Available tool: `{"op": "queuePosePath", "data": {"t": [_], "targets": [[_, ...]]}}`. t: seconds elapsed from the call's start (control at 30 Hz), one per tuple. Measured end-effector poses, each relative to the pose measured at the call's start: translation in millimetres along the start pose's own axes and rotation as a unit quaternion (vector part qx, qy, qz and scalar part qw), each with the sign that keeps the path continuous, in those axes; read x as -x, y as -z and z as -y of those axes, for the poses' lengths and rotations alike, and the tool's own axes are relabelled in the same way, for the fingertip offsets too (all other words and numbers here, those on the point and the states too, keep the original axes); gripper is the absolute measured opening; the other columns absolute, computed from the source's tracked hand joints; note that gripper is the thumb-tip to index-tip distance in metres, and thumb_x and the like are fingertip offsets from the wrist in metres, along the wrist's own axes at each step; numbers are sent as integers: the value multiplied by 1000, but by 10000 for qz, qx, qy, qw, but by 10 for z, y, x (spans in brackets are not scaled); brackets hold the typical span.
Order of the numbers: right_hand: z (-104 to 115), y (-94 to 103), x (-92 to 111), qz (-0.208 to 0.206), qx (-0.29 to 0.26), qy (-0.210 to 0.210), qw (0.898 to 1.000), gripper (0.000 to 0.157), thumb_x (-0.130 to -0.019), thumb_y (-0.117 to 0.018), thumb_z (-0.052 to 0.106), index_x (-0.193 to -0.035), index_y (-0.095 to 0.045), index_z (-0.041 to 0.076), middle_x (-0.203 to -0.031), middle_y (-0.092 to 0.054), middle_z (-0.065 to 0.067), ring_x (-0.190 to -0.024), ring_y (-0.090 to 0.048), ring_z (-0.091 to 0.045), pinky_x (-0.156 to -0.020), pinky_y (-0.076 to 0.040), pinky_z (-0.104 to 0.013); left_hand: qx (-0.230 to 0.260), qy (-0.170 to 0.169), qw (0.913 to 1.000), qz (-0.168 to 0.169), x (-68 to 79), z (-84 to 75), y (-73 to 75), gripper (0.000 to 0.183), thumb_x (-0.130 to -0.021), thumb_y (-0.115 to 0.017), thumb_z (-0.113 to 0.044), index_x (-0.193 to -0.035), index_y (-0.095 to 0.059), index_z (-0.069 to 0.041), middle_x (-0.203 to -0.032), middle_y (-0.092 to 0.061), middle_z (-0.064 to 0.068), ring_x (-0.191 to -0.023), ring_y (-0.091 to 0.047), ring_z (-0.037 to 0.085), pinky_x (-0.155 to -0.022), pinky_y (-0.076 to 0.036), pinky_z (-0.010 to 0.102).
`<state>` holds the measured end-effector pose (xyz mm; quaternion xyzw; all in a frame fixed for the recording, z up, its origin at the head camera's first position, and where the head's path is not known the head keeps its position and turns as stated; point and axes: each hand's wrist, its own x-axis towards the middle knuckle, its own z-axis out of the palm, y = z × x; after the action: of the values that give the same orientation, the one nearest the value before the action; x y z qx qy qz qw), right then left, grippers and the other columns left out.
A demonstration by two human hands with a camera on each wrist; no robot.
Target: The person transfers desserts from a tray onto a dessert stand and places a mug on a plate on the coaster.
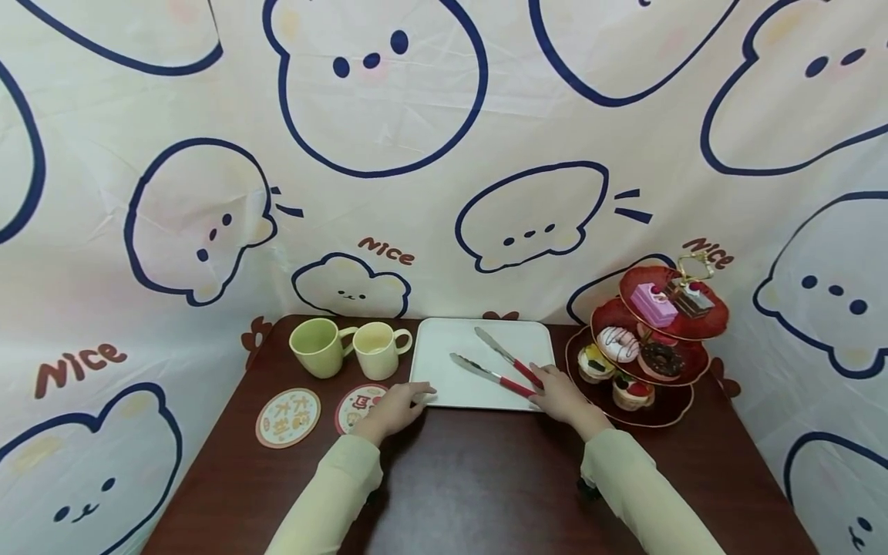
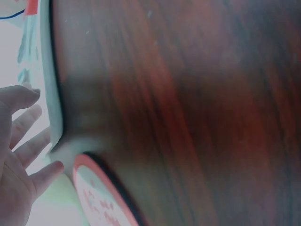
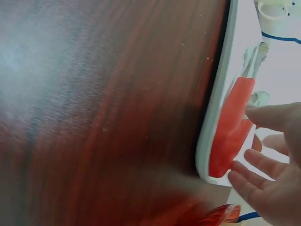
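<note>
A pair of metal tongs with red handles (image 1: 516,387) lies spread on the white rectangular tray (image 1: 440,339), its tips pointing toward the back left. My right hand (image 1: 560,395) is at the handle end, over the tray's front right corner. In the right wrist view its fingers are loosely bent and spread beside the red handle (image 3: 230,127), the thumb very near it; firm contact cannot be made out. At the tray's front left corner is my left hand (image 1: 395,410), fingers extended and relaxed, holding nothing. A round coaster (image 1: 357,407) is partly hidden behind it.
A green mug (image 1: 319,348) and a cream mug (image 1: 377,351) stand left of the tray. Another round coaster (image 1: 288,418) lies in front of them. On the right rises a three-tier red stand (image 1: 711,320) with cakes, doughnuts (image 1: 619,344) and cupcakes. A patterned cloth (image 1: 430,208) hangs behind.
</note>
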<state>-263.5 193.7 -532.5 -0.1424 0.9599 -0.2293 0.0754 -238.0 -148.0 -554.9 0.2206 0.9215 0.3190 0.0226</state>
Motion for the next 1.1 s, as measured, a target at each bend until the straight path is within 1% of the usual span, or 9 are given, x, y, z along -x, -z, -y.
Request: {"op": "queuePosePath", "data": {"t": [0.13,0.3,0.37,0.43,0.53,0.63,0.73,0.93,1.1], "targets": [[-14,-51,44,-521,-226,48,9984,62,-94,-73,9,-148,-48,-6,-121,-55,-23,-96,-56,-29,-87,-51,-46,54,236,9997,-79,33,-9,90,28,-95,-65,1,-120,-73,-4,-125,-69,15,-119,-64,33,-100,-50,50],[60,-185,91,-1035,-683,571,9906,46,-93,-73,4,-137,-63,-2,-111,-60,-16,-89,-55,-25,-78,-50,-40,84,354,9988,-336,123,36,179,24,-95,-67,0,-118,-74,-2,-120,-71,13,-118,-64,31,-101,-50,49],[121,-261,108,-1089,-818,930,9863,40,-92,-73,1,-131,-68,-1,-108,-62,-13,-89,-57,-23,-78,-52,-40,159,516,9976,-422,182,74,219,25,-95,-66,1,-119,-73,-1,-107,-72,14,-100,-69,32,-89,-55,48],[193,-346,127,-1069,-881,1301,9818,36,-91,-72,-1,-127,-71,0,-105,-64,-10,-89,-58,-21,-79,-53,-39,223,725,9956,-550,243,124,259,26,-95,-65,1,-120,-72,-1,-103,-71,14,-89,-68,31,-81,-55,47],[312,-480,170,-861,-923,1777,9759,32,-92,-71,-2,-124,-72,1,-101,-65,-5,-89,-60,-17,-78,-54,-35,205,1091,9908,-769,345,221,302,28,-94,-65,1,-121,-72,-1,-106,-71,16,-90,-68,33,-81,-55,49],[459,-594,231,-495,-935,2091,9722,32,-95,-69,0,-127,-71,1,-102,-65,-3,-91,-60,-15,-78,-53,-33,59,1433,9854,-920,449,340,310,29,-94,-65,1,-122,-73,-2,-124,-68,19,-114,-64,37,-97,-51,54],[618,-674,277,-19,-872,2119,9734,34,-99,-66,6,-133,-68,3,-111,-66,-4,-100,-62,-17,-84,-54,-35,-183,1533,9836,-934,545,451,315,29,-94,-64,1,-122,-72,0,-134,-61,26,-126,-57,43,-102,-47,57],[868,-752,234,691,-685,2025,9744,39,-100,-65,9,-138,-62,-1,-131,-65,-11,-122,-60,-25,-100,-51,-40,-663,1593,9807,-916,648,575,370,30,-93,-63,0,-121,-71,5,-139,-51,35,-129,-49,54,-103,-44,62],[1018,-817,187,1008,-487,1950,9744,44,-100,-67,11,-141,-59,-1,-140,-59,-12,-129,-56,-27,-104,-48,-38,-590,1752,9796,-794,673,596,425,38,-92,-62,-1,-128,-64,11,-134,-54,37,-127,-47,57,-106,-40,63]]}}
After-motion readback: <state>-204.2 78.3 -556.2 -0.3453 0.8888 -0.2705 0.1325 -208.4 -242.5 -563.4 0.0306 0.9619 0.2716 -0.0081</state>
